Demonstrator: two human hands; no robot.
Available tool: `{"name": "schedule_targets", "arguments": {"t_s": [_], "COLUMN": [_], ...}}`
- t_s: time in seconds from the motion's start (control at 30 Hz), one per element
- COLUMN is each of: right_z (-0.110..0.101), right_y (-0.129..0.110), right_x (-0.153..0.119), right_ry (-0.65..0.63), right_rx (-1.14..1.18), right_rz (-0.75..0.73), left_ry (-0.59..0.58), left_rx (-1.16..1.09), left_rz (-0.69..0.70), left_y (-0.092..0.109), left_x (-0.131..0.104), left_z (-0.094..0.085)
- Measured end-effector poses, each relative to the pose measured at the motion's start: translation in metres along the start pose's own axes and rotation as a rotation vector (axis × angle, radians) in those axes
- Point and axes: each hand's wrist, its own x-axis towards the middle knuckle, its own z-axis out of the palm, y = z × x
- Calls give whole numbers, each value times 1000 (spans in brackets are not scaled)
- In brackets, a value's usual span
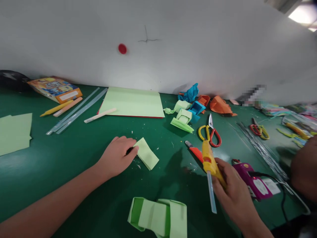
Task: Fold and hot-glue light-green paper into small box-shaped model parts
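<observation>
Between the thumb and fingers of my left hand (121, 155) is the corner of a small folded light-green paper (148, 154), which lies on the green table. My right hand (232, 188) is wrapped round a yellow hot glue gun (208, 157); a clear glue stick (212, 195) sticks out of its back end toward me. Under the gun's left side lies a red-handled craft knife (195, 152). Just beyond its nozzle are scissors (210, 130) with one yellow and one red handle. A folded light-green paper model (158, 216) stands at the near edge of the view.
Light-green sheets (15, 134), clear glue sticks (76, 112), a crayon box (55, 89) and a paper pad (133, 102) lie left and back. Crumpled folded papers (189, 107) sit back right. Right are a purple power bank (255, 181), silver wires (264, 148) and another person's arm (304, 168).
</observation>
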Motion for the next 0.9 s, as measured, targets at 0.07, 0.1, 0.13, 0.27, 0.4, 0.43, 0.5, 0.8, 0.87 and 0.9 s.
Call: {"name": "schedule_targets", "arguments": {"t_s": [0.07,0.1,0.13,0.27,0.4,0.43,0.5,0.8,0.87,0.9], "right_z": [-1,0,3,23,37,37,35,22,23,24], "right_y": [-5,-8,-13,-33,-43,-44,-46,-72,-73,-72], "right_x": [0,1,2,18,45,51,61,71,70,69], "right_ry": [0,-14,-53,-368,-660,-697,-741,-754,-748,-754], "right_rx": [190,320,467,990,971,917,827,571,553,545], "right_rz": [-9,-8,-8,40,97,76,8,-132,-147,-142], "left_ry": [-5,-6,-7,-9,-10,-10,-8,4,5,5], "left_rx": [4,8,12,18,9,5,-1,4,10,11], "left_rz": [2,4,5,14,2,-7,-21,-24,-18,-14], "left_y": [0,0,-1,-1,-1,-1,0,0,0,0], "left_x": [0,1,1,1,1,1,1,3,4,4], "left_z": [0,0,0,0,0,0,1,1,1,0]}}
